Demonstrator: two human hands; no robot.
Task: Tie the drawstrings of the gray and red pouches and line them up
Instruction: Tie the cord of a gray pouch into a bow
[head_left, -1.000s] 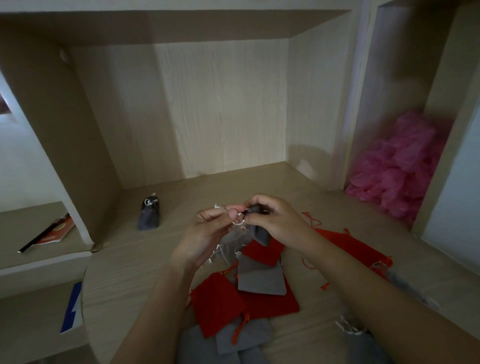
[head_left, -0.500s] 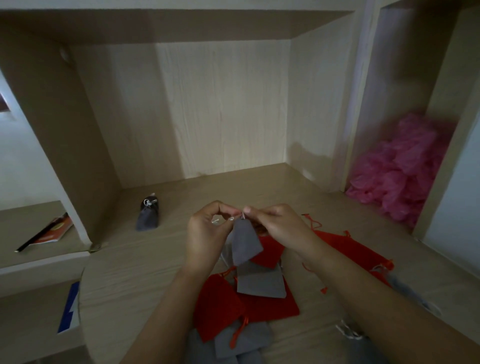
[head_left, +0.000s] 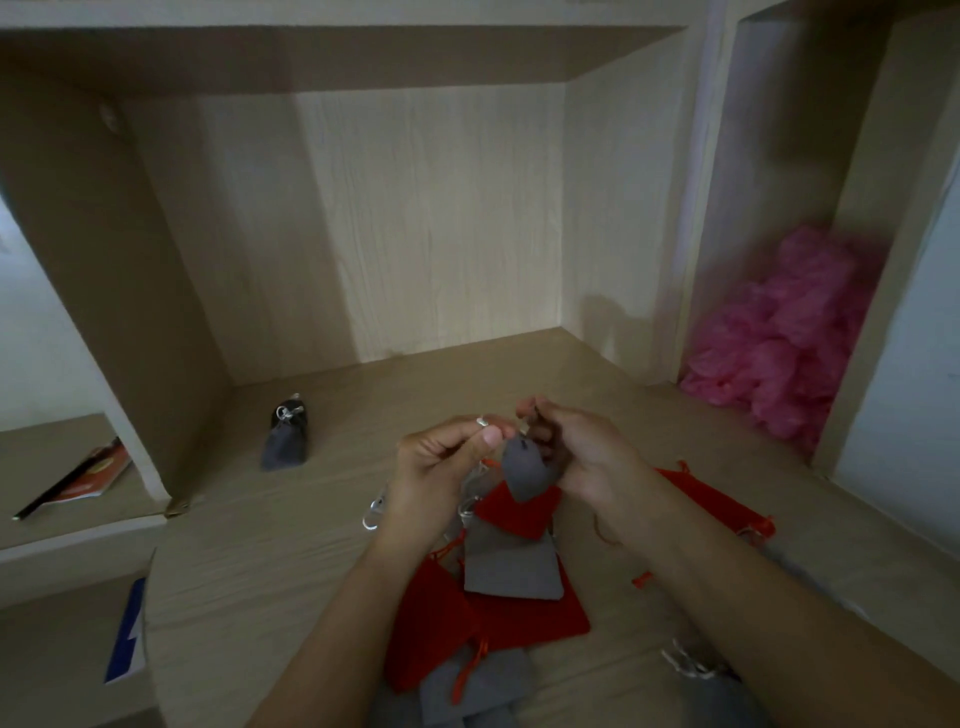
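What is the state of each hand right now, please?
Left hand: closed, pinching the silver drawstring of the small gray fabric pouch.
Right hand: closed, gripping the same pouch's top.

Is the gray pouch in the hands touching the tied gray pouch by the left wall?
Apart. The head view shows a wide stretch of bare shelf between the held gray pouch and the tied gray pouch.
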